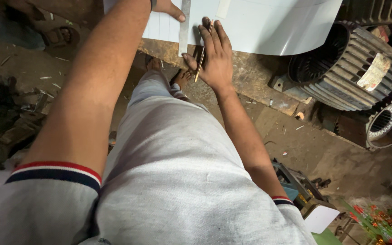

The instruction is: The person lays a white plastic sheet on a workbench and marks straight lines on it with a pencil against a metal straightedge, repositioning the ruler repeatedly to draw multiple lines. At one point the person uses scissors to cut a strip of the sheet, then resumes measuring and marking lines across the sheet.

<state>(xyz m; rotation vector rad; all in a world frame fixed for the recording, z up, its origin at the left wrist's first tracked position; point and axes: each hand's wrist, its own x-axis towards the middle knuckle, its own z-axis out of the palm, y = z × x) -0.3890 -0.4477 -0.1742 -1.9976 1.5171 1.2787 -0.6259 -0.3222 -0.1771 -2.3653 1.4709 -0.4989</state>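
Note:
A large white sheet (268, 22) lies on a rusty workbench (250, 77) at the top of the view. A steel ruler (185, 27) runs across the sheet toward its near edge. My left hand (169, 8) presses down beside the ruler's left side, only its thumb and part of the palm showing. My right hand (214, 56) lies flat just right of the ruler, with a thin yellowish pencil-like stick (203, 52) held between its fingers. Faint parallel lines mark the sheet left of the ruler.
Two ribbed grey motor housings (345, 63) (389, 122) rest right of the bench. Dark scrap and tools (1, 118) lie on the dirt floor at left. A metal stand (302, 188) and colourful items (377, 222) sit lower right. My bare feet (182, 77) show below the bench edge.

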